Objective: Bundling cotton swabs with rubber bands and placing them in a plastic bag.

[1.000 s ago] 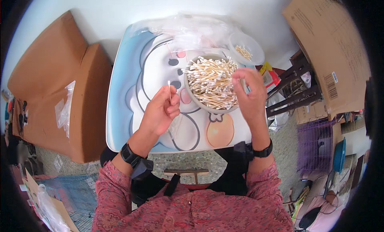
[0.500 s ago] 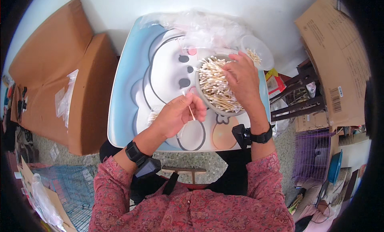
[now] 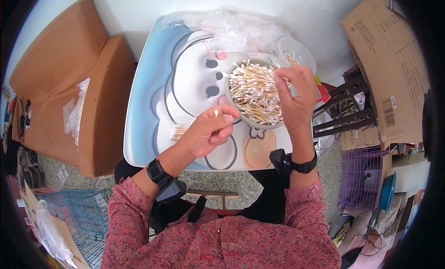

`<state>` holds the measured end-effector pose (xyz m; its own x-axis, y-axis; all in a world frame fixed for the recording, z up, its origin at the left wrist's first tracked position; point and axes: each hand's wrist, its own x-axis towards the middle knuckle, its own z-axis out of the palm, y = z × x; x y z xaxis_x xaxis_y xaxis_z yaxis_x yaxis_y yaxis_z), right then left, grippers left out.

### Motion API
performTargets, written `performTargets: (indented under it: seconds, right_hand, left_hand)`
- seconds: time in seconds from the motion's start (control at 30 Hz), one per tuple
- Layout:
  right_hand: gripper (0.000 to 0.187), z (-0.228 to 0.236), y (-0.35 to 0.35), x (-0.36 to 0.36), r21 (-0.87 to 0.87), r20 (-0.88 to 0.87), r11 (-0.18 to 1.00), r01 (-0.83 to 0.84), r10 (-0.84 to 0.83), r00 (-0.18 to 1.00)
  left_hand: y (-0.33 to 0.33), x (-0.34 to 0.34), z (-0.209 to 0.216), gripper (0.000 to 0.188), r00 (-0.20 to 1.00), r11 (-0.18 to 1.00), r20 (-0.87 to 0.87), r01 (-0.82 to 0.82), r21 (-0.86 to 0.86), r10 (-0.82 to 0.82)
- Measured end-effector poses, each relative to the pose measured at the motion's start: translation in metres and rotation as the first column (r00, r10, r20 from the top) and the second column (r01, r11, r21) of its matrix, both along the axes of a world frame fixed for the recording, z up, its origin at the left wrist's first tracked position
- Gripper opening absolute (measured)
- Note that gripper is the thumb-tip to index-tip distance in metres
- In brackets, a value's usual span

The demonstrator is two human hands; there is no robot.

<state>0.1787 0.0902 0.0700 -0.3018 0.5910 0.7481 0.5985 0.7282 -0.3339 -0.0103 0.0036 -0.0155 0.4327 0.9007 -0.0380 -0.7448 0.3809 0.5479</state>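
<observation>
A round pale bowl (image 3: 229, 94) full of loose cotton swabs (image 3: 254, 95) stands on the right half of a small table (image 3: 143, 130) printed with a cartoon face. At the bowl's right rim is my right hand (image 3: 297, 90), thumb and forefinger pinched together; what is between them, if anything, I cannot make out. In front of the bowl, my left hand (image 3: 211, 132) is closed on a cotton swab (image 3: 216, 113). Only its white tip shows above the fingers. A small bundle of swabs (image 3: 177, 132) lies beyond the left wrist, partly in clear plastic.
Clear plastic bags (image 3: 227, 30) are heaped along the table's far edge. A clear round lid (image 3: 303, 56) with some swabs on it lies behind my right hand. A brown sofa (image 3: 69, 93) stands to the left; a large cardboard box (image 3: 389, 69) leans at right.
My right hand has drawn back rightward from over the swabs to the bowl's rim. In my left hand the swab has turned; its lower part, seen before, is now hidden.
</observation>
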Motion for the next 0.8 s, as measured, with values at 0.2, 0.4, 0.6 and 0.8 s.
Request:
performTargets:
  seconds: [0.2,0.4,0.6,0.8]
  right_hand:
    - [0.009,0.002,-0.041,-0.018,-0.409,-0.472,0.810,-0.420,0.205,0.857]
    - [0.010,-0.024,-0.057,-0.032,-0.539,-0.779,0.370,-0.757,0.123,0.615]
    - [0.011,-0.043,-0.060,-0.038,-0.514,-0.503,0.633,-0.579,0.325,0.801]
    - [0.012,-0.050,-0.067,-0.044,-0.514,-0.570,0.607,-0.606,0.287,0.770]
  left_hand:
    - [-0.007,0.000,0.004,0.016,1.000,1.000,0.003,0.018,-0.014,-0.017]
    - [-0.008,-0.003,0.003,0.033,1.000,0.999,-0.009,-0.020,0.038,0.021]
    - [-0.010,-0.012,0.003,0.032,0.991,0.993,0.079,-0.110,0.046,0.106]
    - [-0.013,-0.012,0.007,0.008,0.964,0.966,-0.105,-0.234,0.112,0.246]
